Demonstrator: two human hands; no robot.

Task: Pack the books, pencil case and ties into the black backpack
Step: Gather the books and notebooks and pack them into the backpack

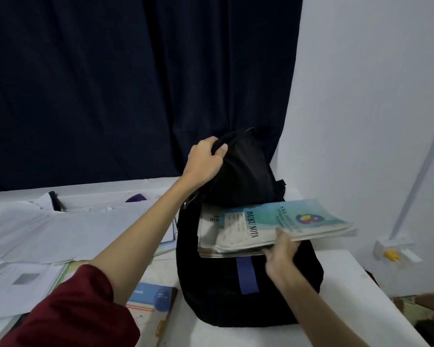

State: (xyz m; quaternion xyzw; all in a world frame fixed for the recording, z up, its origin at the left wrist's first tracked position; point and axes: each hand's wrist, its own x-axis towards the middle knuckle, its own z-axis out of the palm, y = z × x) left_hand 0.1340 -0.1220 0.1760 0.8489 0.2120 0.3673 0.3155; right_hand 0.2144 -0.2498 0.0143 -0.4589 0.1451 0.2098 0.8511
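A dark curtain [135, 83] fills the upper left of the frame behind a white bench [348, 284]. At centre the black backpack [236, 291] stands upright on it. The left hand [206, 159] has its fingers [222, 147] curled round the bag's top flap, apparently lifting it to keep the mouth open. The right hand [283, 249] grips a stack of books [273, 229] by its near edge, lying half inside the opening. Another book [150, 301] and loose papers [68, 229] lie at lower left.
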